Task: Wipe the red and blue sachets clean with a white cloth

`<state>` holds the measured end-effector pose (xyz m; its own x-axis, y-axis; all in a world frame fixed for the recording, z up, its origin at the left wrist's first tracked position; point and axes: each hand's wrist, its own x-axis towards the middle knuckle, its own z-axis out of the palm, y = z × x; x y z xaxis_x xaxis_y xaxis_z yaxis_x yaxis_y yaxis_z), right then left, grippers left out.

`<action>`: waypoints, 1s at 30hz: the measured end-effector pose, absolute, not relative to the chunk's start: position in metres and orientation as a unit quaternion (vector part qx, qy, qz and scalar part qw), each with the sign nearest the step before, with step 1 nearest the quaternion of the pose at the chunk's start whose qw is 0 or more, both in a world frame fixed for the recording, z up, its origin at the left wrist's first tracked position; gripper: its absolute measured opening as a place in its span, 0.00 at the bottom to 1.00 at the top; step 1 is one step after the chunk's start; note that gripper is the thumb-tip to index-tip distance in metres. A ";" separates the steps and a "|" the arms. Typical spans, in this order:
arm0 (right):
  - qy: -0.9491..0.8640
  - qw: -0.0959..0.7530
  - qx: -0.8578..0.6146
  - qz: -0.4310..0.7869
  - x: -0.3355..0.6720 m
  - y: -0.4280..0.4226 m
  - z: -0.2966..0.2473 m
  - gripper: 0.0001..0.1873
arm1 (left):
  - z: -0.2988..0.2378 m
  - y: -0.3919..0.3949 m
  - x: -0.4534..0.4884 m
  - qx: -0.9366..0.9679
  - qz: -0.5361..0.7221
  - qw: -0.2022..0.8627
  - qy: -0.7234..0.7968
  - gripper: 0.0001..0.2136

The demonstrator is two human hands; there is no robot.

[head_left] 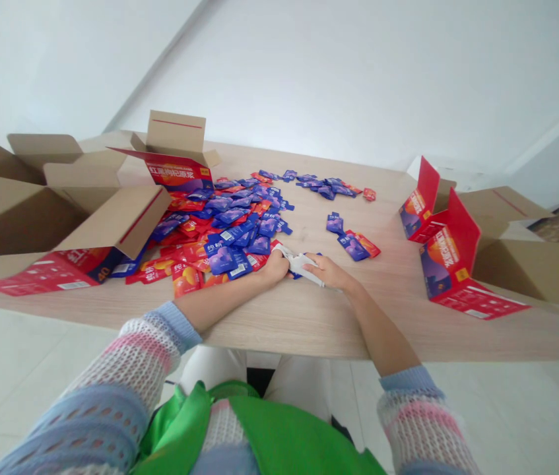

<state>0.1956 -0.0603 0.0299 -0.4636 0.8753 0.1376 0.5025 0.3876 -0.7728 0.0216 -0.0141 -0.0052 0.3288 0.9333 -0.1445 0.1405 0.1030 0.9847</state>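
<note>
Over the near middle of the table, both hands hold a white, strip-like thing (303,266) whose exact kind I cannot make out. My left hand (275,267) is closed at its left end, beside the pile. My right hand (328,271) pinches its right end, thumb and fingers together. Left of them lies a big heap of blue and red sachets (227,231), some with narrow spouts. Part of a blue sachet shows beneath the hands, mostly covered. A few loose blue and red sachets (353,247) lie just beyond my right hand.
Open red cartons stand on the left, one at the front (81,264) and one behind the heap (180,173). Two more open cartons (452,260) (420,204) stand on the right. A scattered row of sachets (326,188) lies toward the wall. The table's front edge (279,349) runs close to my lap.
</note>
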 end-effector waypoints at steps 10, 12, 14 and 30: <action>-0.754 0.251 -0.432 0.426 0.210 -0.054 0.030 0.25 | -0.002 -0.013 0.025 0.558 0.327 0.608 0.460 0.13; -0.766 0.219 -0.426 0.428 0.216 -0.057 0.033 0.24 | -0.003 -0.013 0.023 0.584 0.304 0.605 0.449 0.14; -0.776 0.180 -0.433 0.422 0.224 -0.059 0.036 0.23 | -0.005 -0.013 0.021 0.625 0.278 0.587 0.434 0.14; -0.586 0.155 -0.794 -0.033 0.266 -0.056 0.046 0.23 | -0.008 0.002 0.018 0.473 0.395 0.665 0.421 0.10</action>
